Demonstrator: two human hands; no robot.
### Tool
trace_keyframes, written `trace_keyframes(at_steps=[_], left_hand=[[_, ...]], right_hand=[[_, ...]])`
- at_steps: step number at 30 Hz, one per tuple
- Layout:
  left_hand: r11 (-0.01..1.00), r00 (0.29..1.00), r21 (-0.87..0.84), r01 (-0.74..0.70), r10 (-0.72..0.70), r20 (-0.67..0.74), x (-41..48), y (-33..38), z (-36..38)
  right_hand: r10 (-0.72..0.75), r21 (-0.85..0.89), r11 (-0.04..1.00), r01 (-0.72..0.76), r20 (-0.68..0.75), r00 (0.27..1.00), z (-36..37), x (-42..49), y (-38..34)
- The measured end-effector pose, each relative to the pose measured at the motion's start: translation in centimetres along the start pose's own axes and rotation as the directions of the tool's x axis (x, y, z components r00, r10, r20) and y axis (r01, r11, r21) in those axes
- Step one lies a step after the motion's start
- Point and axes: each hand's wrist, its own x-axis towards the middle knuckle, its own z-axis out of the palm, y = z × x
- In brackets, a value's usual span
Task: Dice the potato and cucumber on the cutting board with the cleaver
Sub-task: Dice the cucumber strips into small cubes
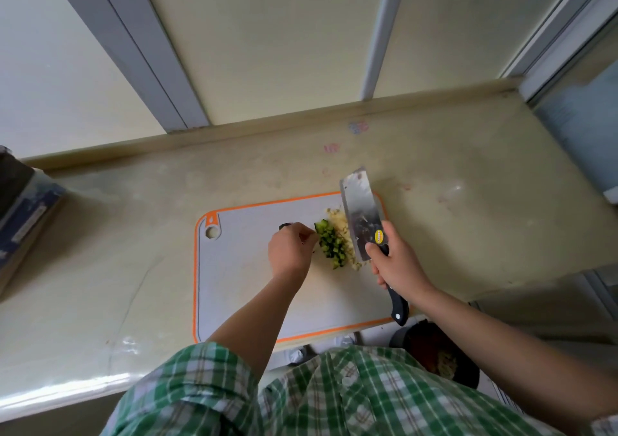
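A white cutting board with an orange rim (pixel 240 288) lies on the pale counter. Near its far right corner sits a strip of diced green cucumber (pixel 331 245) with a heap of diced pale potato (pixel 339 221) beside it. My right hand (pixel 398 261) grips the black handle of the cleaver (pixel 363 211), whose blade stands on edge at the right of the potato. My left hand (pixel 292 251) is curled just left of the cucumber, fingertips pinched together; a dark bit shows at its far side, and what it holds is unclear.
A dark box (pixel 23 208) leans at the counter's left end. Below the front edge, near my right forearm, stands a dark round bin (pixel 441 352). The wall and grey window frames rise behind the counter; a glass panel closes the right side.
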Motion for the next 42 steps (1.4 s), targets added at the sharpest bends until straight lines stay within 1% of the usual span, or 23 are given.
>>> trace_keyframes(at_steps=[1, 2, 3, 4, 5, 6, 7, 8, 9, 10, 11, 13, 14, 15, 17, 19, 22, 24, 27, 33, 39, 42], left_hand=[[1.0, 1.0, 0.001, 0.013, -0.013, 0.003, -0.1, 0.0, -0.2], [0.996, 0.999, -0.078, 0.036, -0.034, 0.033, -0.2, 0.1, -0.3], [0.969, 0.993, -0.232, 0.084, -0.061, 0.105, -0.3, 0.3, -0.4], [0.903, 0.977, -0.404, 0.148, -0.069, 0.203, -0.4, 0.8, -0.4], [0.827, 0.957, -0.525, 0.201, -0.051, 0.286, -0.7, 1.3, -0.5], [0.786, 0.946, -0.579, 0.217, -0.023, 0.324, -1.0, 1.6, -0.4], [0.786, 0.948, -0.582, 0.208, -0.016, 0.317, -1.3, 1.9, -0.3], [0.8, 0.959, -0.57, 0.189, -0.026, 0.281, -1.3, 2.0, 0.0], [0.821, 0.972, -0.544, 0.173, -0.053, 0.23, -1.4, 1.8, 0.1], [0.831, 0.978, -0.527, 0.176, -0.086, 0.19, -1.5, 1.6, 0.3], [0.824, 0.978, -0.534, 0.192, -0.115, 0.174, -1.5, 1.3, 0.4], [0.783, 0.974, -0.582, 0.221, -0.147, 0.171, -1.8, 0.9, 0.1], [0.765, 0.974, -0.603, 0.224, -0.153, 0.168, -1.9, 0.7, -0.1], [0.753, 0.974, -0.619, 0.223, -0.154, 0.163, -1.9, 0.6, -0.2], [0.738, 0.975, -0.638, 0.219, -0.152, 0.159, -2.0, 0.4, -0.3], [0.721, 0.973, -0.653, 0.232, -0.163, 0.166, -2.1, 0.4, -0.4], [0.682, 0.963, -0.68, 0.269, -0.197, 0.183, -2.2, 0.3, -0.6], [0.692, 0.961, -0.666, 0.277, -0.214, 0.177, -2.2, 0.1, -0.7], [0.71, 0.957, -0.641, 0.29, -0.232, 0.176, -2.2, -0.2, -0.8], [0.704, 0.951, -0.641, 0.305, -0.254, 0.174, -2.4, -0.6, -1.2], [0.736, 0.954, -0.607, 0.298, -0.252, 0.163, -2.5, -0.9, -1.6], [0.741, 0.953, -0.6, 0.301, -0.261, 0.155, -2.6, -1.0, -1.6]], right_hand=[[-0.06, -0.085, 0.995, 0.059, -0.016, 0.998, 0.1, -0.1, -0.1], [-0.131, -0.208, 0.97, 0.123, -0.023, 0.991, 0.2, -0.2, -0.3], [-0.198, -0.351, 0.919, 0.182, -0.008, 0.98, 0.5, -0.4, -0.5], [-0.245, -0.484, 0.845, 0.227, 0.026, 0.969, 0.9, -0.5, -0.7], [-0.274, -0.588, 0.766, 0.258, 0.064, 0.96, 1.4, -0.7, -0.8], [-0.295, -0.664, 0.691, 0.287, 0.104, 0.95, 2.0, -0.9, -0.9], [-0.315, -0.711, 0.624, 0.322, 0.149, 0.937, 2.6, -1.1, -0.8], [-0.329, -0.734, 0.575, 0.361, 0.197, 0.924, 3.2, -1.2, -0.7], [-0.343, -0.734, 0.549, 0.399, 0.238, 0.909, 3.6, -1.4, -0.6], [-0.351, -0.718, 0.548, 0.43, 0.269, 0.897, 3.8, -1.5, -0.6], [-0.356, -0.678, 0.582, 0.448, 0.283, 0.891, 3.8, -1.4, -0.5], [-0.34, -0.562, 0.705, 0.432, 0.266, 0.902, 3.4, -1.1, -0.5], [-0.337, -0.523, 0.743, 0.417, 0.245, 0.909, 3.2, -0.8, -0.6], [-0.355, -0.503, 0.756, 0.419, 0.223, 0.908, 3.0, -0.5, -0.7], [-0.413, -0.46, 0.753, 0.47, 0.225, 0.883, 2.8, -0.2, -0.9], [-0.428, -0.398, 0.754, 0.522, 0.304, 0.851, 3.2, -0.1, -1.1], [-0.328, -0.397, 0.774, 0.493, 0.414, 0.849, 4.1, -0.2, -1.1], [-0.262, -0.415, 0.792, 0.448, 0.432, 0.863, 4.4, -0.2, -0.9], [-0.214, -0.439, 0.79, 0.428, 0.457, 0.864, 4.3, -0.1, -0.7], [-0.19, -0.42, 0.813, 0.404, 0.464, 0.865, 4.4, 0.4, -0.8], [-0.093, -0.492, 0.814, 0.309, 0.414, 0.905, 4.2, 1.4, 0.1], [-0.118, -0.468, 0.826, 0.315, 0.403, 0.908, 4.3, 1.6, -0.2]])
